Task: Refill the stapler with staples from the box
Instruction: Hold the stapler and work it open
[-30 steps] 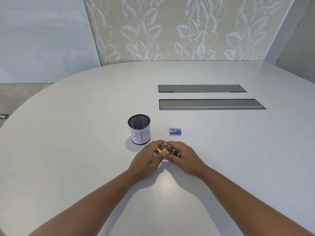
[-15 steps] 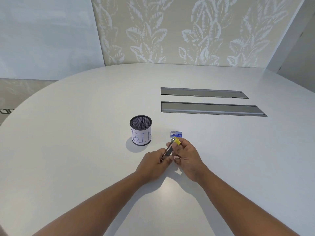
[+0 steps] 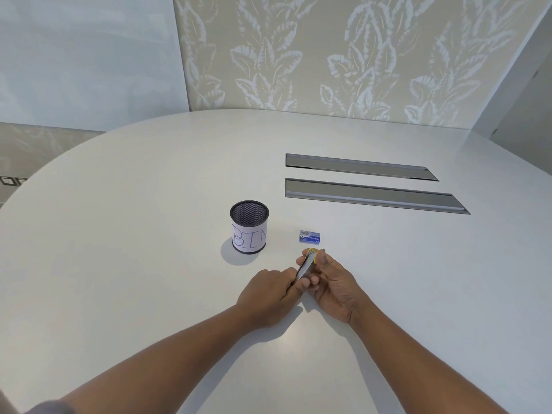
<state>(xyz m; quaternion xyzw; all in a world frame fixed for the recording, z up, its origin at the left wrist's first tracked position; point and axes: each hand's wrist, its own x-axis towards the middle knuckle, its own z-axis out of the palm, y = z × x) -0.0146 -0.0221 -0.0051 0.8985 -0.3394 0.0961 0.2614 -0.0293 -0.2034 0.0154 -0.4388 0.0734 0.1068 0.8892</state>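
A small stapler (image 3: 306,265) with a yellow tip and a grey metal body is swung open between my two hands, just above the white table (image 3: 149,264). My left hand (image 3: 268,291) pinches its near end. My right hand (image 3: 331,279) holds the far, yellow-tipped end between thumb and fingers. The small blue staple box (image 3: 309,237) lies shut on the table just beyond my right hand, not touched. The inside of the stapler is hidden by my fingers.
A black mesh cup (image 3: 249,227) with a paper label reading "BIN" stands left of the staple box. Two long grey recessed slots (image 3: 373,197) run across the table further back. A leaf-patterned wall lies behind the table's far edge.
The stapler has been swung open: its yellow tip has moved from between my hands up and away toward the box, with my right hand following. The box has not moved.
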